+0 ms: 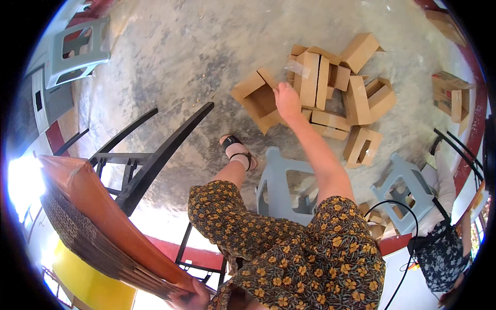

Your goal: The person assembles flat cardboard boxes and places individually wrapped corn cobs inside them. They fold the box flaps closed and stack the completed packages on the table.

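Observation:
My right hand (287, 100) reaches down over the floor and pinches the upper flap edge of an open cardboard box (241, 88). Beside it, several open cardboard boxes lie in a loose pile, one with clear tape (297, 69) on it. At the lower left, my left hand (193, 297) grips the near end of a stack of flat cardboard sheets (104, 248). That stack lies along a brown tabletop (112, 213) with black legs (170, 155). Part of my left hand is hidden at the picture's lower rim.
A blue-grey plastic stool (276, 186) stands by my legs, another (403, 193) to the right, near a co-worker (440, 240). A third stool (58, 54) is at the upper left. A printed carton (445, 95) lies at the right wall. A black cable (417, 232) hangs at lower right.

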